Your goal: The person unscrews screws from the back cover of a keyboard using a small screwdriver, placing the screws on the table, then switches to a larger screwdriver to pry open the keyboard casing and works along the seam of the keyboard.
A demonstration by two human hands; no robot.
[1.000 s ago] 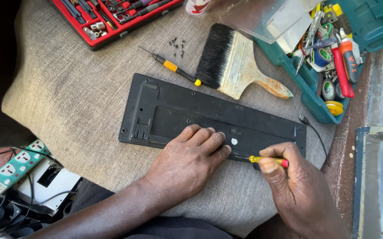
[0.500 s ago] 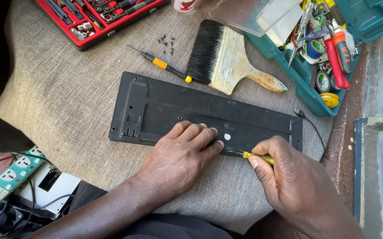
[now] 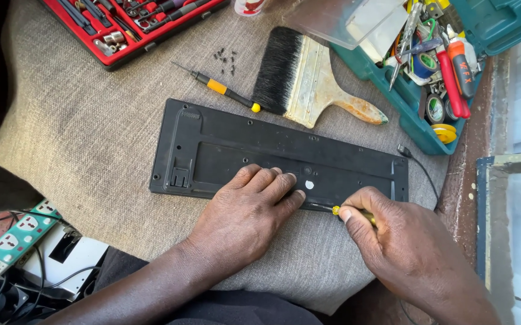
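Since the earlier frames the right hand has slid a little closer along the near edge of the black keyboard back panel, and the red band of its small screwdriver has disappeared under the fingers, leaving only the yellow collar and thin shaft showing.

A white round sticker sits on the panel just beyond the left fingertips. Farther back a white container with red print stands at the cloth's edge, cut off by the frame.

The left hand lies flat and relaxed on the panel, fingers together, pressing its near edge. The right hand's fingers are curled tight around the screwdriver handle, the tip resting at the panel's near rim beside the left fingertips.

The panel lies across a grey woven cloth. Beyond it are a second screwdriver with a yellow-and-black handle, loose black screws, a wide paintbrush, a red tool tray and a teal toolbox. A power strip lies low at the left.
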